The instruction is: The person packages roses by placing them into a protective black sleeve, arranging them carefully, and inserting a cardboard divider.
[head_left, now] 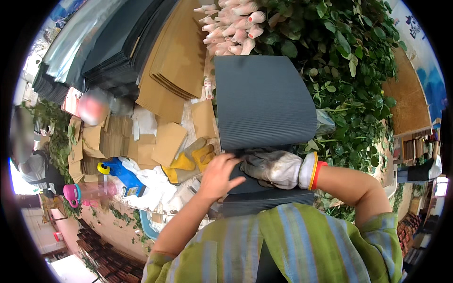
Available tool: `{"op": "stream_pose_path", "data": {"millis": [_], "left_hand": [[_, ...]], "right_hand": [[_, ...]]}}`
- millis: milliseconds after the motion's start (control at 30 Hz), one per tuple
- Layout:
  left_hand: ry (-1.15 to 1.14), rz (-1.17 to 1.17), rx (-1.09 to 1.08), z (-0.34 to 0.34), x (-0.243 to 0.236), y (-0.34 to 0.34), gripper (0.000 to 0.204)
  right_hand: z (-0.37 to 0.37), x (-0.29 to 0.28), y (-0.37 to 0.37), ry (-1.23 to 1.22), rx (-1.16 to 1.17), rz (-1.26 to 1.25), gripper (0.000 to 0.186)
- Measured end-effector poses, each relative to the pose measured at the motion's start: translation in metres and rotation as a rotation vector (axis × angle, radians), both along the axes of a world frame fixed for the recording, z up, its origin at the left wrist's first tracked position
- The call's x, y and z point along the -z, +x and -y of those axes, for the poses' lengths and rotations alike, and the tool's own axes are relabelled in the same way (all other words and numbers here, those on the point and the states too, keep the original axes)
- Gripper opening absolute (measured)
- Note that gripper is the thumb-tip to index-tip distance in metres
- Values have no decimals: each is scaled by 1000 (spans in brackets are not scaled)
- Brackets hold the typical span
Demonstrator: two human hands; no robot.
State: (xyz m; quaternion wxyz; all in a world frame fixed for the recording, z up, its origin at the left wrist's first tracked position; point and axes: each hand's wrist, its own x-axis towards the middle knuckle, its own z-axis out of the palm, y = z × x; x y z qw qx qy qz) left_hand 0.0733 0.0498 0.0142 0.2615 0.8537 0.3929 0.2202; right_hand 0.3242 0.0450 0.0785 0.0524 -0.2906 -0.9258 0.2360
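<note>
A dark grey corrugated sheet lies in front of me, its ridged near part bent up over the middle. Another dark corrugated section sits against my body. My bare left hand is at the left side of the gap between them, thumb and fingers apart, fingertips by the sheet's edge. A worn grey-white work glove with a yellow and red cuff covers my right hand, which lies flat on the dark surface in the gap. Left of my left hand rests a yellow and grey glove.
Leafy green stems are heaped at the right, with pink mesh-sleeved flower heads beyond the sheet. Stacked brown cardboard and dark sheets stand far left. A blue tool, white cloth and a pink-lidded bottle are nearer left.
</note>
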Motion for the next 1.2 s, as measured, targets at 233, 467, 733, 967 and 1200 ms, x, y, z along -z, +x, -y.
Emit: {"op": "stream_pose_path", "data": {"millis": [233,467,733,967,1200], "left_hand": [[-139,-468,227,11,8,8,94],[-248,-539,284,0,-7,26,97],[-605,52,119,11,37,27,88],[322,165,138,12,86,35,79],[792,-492,212,-12,126,25,87]], "right_hand": [[-36,-140,-28,175,106,-394,31],[-145,-23,-30,-529,-203,355,45],[-139,-22,-249,81,-23,523,38],[-92,30,-238,484,-50,-105,19],[-84,25,-218,483,-126,93,15]]}}
